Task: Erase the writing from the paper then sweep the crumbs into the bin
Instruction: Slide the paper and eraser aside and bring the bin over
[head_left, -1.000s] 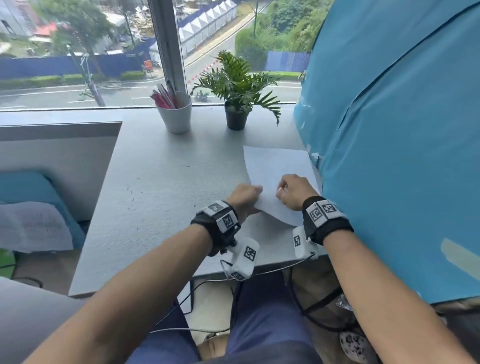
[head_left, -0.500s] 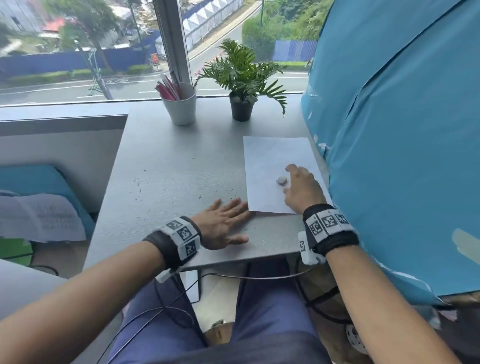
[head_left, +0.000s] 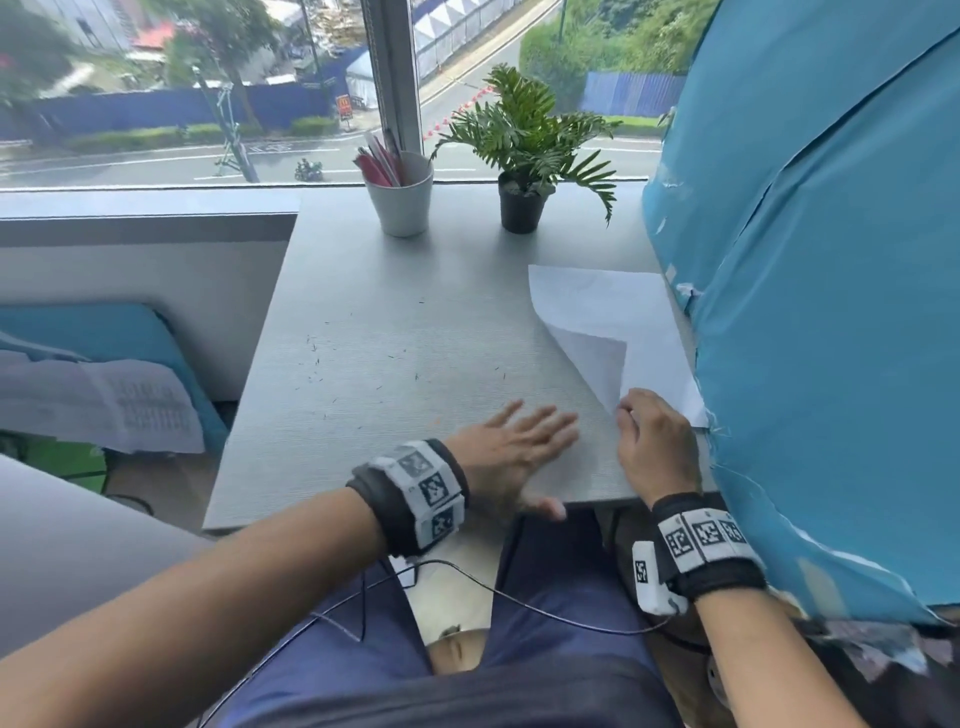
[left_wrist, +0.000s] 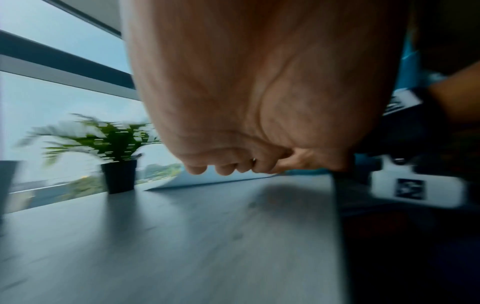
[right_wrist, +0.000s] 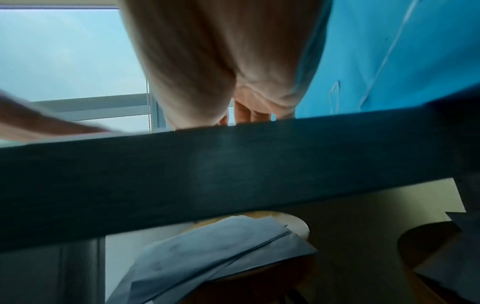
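The white paper (head_left: 618, 312) lies on the right side of the grey desk (head_left: 415, 322), against a blue cover. My right hand (head_left: 631, 415) pinches the sheet's near left corner, which is lifted and folded back so the underside (head_left: 597, 364) shows. My left hand (head_left: 524, 452) lies flat on the desk beside it, fingers spread, holding nothing. In the left wrist view the raised paper edge (left_wrist: 207, 182) shows past my fingers (left_wrist: 223, 169). Dark eraser crumbs (head_left: 317, 353) are scattered over the middle and left of the desk. No eraser is in sight.
A white cup of pens (head_left: 402, 200) and a potted plant (head_left: 522, 202) stand at the back by the window. The blue cover (head_left: 810, 291) walls off the right side. Under the desk edge (right_wrist: 233, 164) a round wooden container with papers (right_wrist: 221, 246) shows.
My right hand left the eraser, moved to the paper's near left corner and lifted it, folding it back. My left hand slid right along the desk, still flat. The eraser is out of sight.
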